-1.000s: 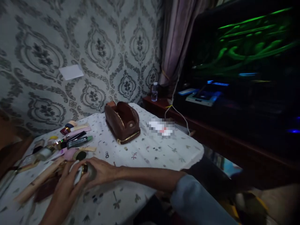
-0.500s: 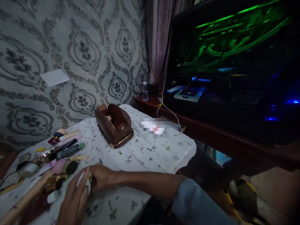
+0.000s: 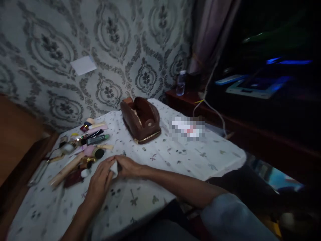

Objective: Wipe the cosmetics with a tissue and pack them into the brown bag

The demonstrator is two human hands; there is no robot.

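Over the near part of the cloth, my left hand [image 3: 101, 179] and my right hand [image 3: 129, 166] meet, both closed. A white wipe or tissue [image 3: 114, 169] shows between them, with my left fingers bent over it. Whatever my right hand grips is mostly hidden behind the fingers and the white piece. To the left of my hands lie cosmetics, among them a dark red bottle [image 3: 72, 179] with a white cap, a pale tube [image 3: 66, 170] and a pink bottle [image 3: 90, 150] with a dark cap. Beyond my hands stands a brown cosmetic bag [image 3: 131, 124], unzipped.
A white patterned cloth [image 3: 180, 164] covers the table. A blurred-out white item [image 3: 187, 128] lies right of the bag. At the back right, a clear bottle [image 3: 180, 85] stands on a dark red desk [image 3: 173, 95] beside a white cable [image 3: 215, 112]. Patterned wallpaper rises behind.
The view has swung left, so the table sits further right and lower items show more fully. My hands stay together, and the gold-and-dark small thing glimpsed between them is now hidden.
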